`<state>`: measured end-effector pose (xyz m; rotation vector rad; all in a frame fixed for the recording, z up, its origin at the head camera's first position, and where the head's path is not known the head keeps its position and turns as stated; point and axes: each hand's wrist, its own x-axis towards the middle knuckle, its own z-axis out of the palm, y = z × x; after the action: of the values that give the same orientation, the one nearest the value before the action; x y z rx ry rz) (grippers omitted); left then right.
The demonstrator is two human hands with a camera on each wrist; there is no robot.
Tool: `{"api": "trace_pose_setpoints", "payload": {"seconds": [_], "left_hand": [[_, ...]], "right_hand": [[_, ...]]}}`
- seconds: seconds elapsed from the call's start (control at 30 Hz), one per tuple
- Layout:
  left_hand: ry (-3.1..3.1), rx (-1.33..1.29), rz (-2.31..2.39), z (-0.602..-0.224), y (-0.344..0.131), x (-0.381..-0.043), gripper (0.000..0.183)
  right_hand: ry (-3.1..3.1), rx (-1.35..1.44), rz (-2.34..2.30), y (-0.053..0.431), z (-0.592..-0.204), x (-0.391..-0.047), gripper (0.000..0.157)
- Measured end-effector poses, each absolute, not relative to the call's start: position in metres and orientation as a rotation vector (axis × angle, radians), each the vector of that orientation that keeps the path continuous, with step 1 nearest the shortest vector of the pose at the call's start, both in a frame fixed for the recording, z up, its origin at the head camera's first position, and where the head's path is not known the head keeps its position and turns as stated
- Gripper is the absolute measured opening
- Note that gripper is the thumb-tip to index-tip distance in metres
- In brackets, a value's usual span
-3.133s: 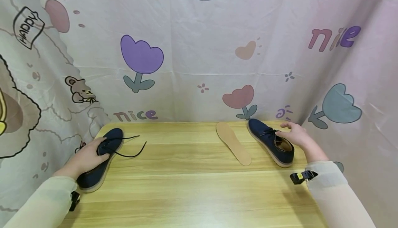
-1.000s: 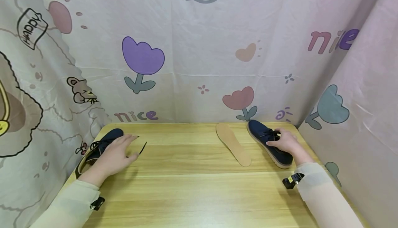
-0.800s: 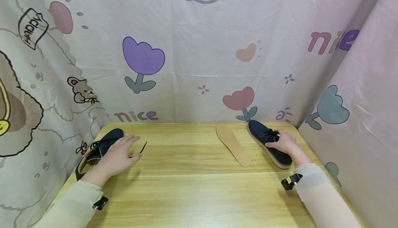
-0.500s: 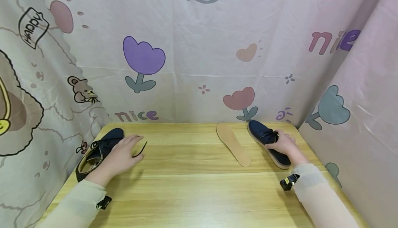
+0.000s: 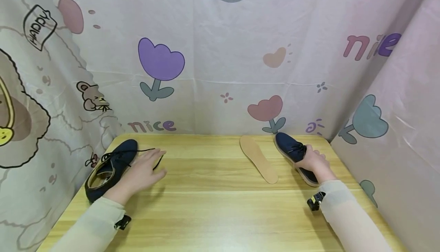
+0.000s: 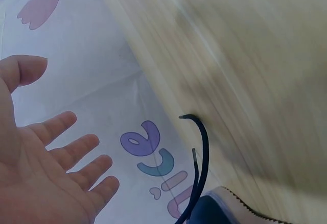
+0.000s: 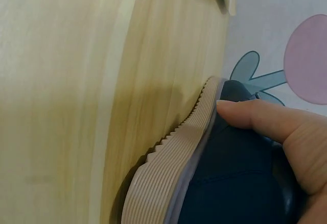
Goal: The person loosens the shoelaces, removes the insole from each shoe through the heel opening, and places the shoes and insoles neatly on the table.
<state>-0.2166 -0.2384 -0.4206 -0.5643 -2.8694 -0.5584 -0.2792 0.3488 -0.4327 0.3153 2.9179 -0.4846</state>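
Observation:
At the table's right, my right hand [image 5: 317, 164] grips a navy lace-up shoe [image 5: 288, 143] over its opening. In the right wrist view the thumb [image 7: 242, 114] presses along the shoe's side, above the ribbed tan sole [image 7: 171, 173]. My left hand [image 5: 141, 173] hovers beside another navy shoe [image 5: 128, 147] at the left, fingers spread and holding nothing. That shoe's black laces [image 6: 204, 147] hang loose toward the table's middle. A tan insole [image 5: 259, 160] lies flat just left of the right shoe. The fingers on the right shoe's far side are partly hidden.
Both shoes and the insole lie on a light wooden table [image 5: 213, 214]. A patterned curtain [image 5: 213, 46] closes off the back and both sides, near the shoes. Each wrist carries a small black camera [image 5: 122, 222].
My left hand has left the left shoe and drifted right, uncovering its opening. The right hand has come down onto the right shoe and grips it. The shoes and insole stay in place.

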Motion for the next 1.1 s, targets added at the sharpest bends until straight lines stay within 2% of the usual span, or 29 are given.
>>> {"api": "trace_pose_setpoints", "payload": {"seconds": [1.1], "left_hand": [[-2.873, -0.636, -0.68, -0.432, -0.197, -0.228, 0.068]], "right_hand": [[2.941, 0.278, -0.502, 0.356, -0.428, -0.273, 0.103]]}}
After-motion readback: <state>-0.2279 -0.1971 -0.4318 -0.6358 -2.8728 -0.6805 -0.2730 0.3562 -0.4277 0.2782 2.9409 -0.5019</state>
